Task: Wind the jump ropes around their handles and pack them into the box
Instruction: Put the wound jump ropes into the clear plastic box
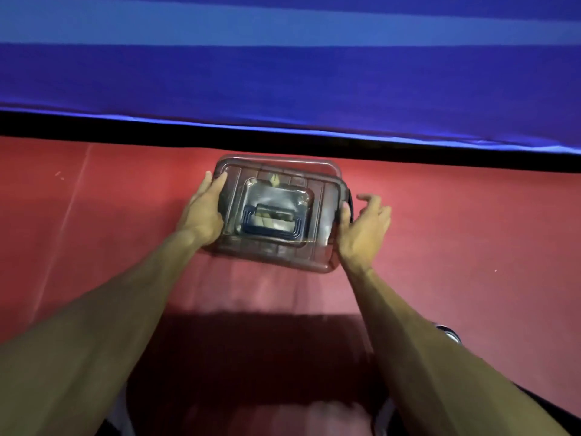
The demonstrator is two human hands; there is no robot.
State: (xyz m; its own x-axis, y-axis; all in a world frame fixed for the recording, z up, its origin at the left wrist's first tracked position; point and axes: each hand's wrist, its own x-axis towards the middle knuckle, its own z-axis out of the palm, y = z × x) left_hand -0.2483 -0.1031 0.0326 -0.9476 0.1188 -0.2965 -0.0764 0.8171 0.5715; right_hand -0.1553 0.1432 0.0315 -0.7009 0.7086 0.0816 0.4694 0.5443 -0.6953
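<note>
A clear plastic box (317, 215) with its lid on lies on the red floor (471, 231), right in front of me. A dark folding handle (272, 220) sits in the middle of the lid. The contents show only as blurred shapes through the lid, and I cannot make out any jump ropes. My left hand (202, 209) grips the box's left edge, with the thumb over the lid's rim. My right hand (364, 228) is at the right edge: the thumb touches the rim and the fingers hang loosely curled, off the box.
A blue padded wall (283, 83) with a black strip along its base rises just behind the box. The red floor spreads to both sides. Part of a shoe (449, 333) shows by my right forearm. My shadow darkens the floor near me.
</note>
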